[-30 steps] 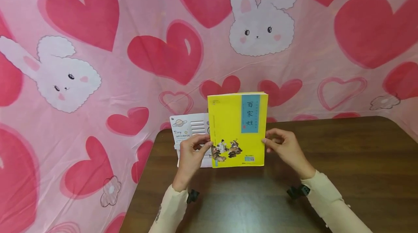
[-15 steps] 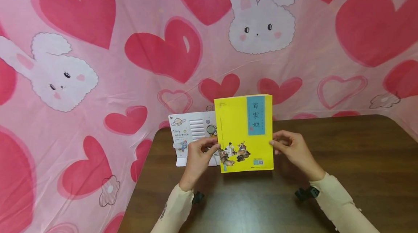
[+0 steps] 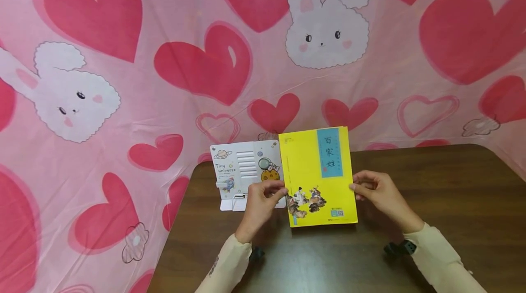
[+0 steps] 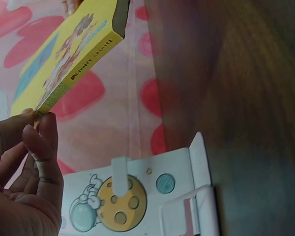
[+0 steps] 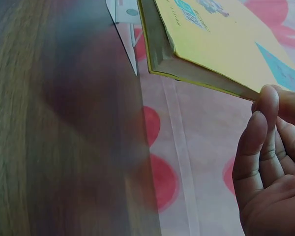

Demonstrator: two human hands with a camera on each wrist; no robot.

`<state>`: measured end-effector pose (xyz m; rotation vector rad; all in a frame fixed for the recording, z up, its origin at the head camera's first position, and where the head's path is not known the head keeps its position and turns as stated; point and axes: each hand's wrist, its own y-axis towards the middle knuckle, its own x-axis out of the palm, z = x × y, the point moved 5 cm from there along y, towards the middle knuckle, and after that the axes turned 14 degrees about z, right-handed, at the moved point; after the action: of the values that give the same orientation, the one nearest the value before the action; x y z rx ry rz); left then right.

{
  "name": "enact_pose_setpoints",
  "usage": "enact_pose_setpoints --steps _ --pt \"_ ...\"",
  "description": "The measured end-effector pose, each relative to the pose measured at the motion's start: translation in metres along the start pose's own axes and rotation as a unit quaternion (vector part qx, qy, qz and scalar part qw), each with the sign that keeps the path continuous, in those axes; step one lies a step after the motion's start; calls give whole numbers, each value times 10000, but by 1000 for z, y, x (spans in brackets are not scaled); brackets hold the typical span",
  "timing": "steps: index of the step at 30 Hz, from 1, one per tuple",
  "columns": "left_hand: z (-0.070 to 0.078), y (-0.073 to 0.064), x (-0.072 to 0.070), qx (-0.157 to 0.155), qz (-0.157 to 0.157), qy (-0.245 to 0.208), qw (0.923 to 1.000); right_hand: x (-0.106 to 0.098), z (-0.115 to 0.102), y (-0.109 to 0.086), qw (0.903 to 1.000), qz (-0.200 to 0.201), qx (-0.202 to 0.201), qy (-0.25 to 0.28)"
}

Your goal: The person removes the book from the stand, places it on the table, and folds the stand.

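Note:
A yellow paperback book (image 3: 306, 165) with a blue title panel hangs over the table, its front cover facing me. My left hand (image 3: 263, 201) pinches its spine edge between thumb and fingers. At the opposite edge my right hand (image 3: 382, 195) pinches the book with the thumb in front. The left wrist view shows the printed spine (image 4: 88, 66), and the right wrist view shows the page edges (image 5: 201, 73). Behind and to the left stands a white book stand (image 3: 226, 197) with space drawings and the words "Tiny universe". The book and left hand hide part of its right side.
The dark wooden table (image 3: 444, 192) stretches out to the right and in front of the stand. A pink cloth (image 3: 164, 101) with hearts and rabbit faces hangs behind and at the left of the table. Dark straps sit at both wrists.
Both hands have carried the book to the right and lower in the head view. More of the white stand, including its astronaut drawing, shows now. Both hands keep their hold.

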<state>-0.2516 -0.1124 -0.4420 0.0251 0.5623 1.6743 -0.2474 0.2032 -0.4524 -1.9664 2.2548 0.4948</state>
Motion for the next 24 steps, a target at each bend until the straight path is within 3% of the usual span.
enact_pose_setpoints --steps 7,24 --pt "-2 -2 13 -195 -190 -44 9996 -8 9 0 9998 -64 77 -174" --pt "-7 -6 42 -317 -535 132 9980 -28 31 -2 9980 -222 390 -438"
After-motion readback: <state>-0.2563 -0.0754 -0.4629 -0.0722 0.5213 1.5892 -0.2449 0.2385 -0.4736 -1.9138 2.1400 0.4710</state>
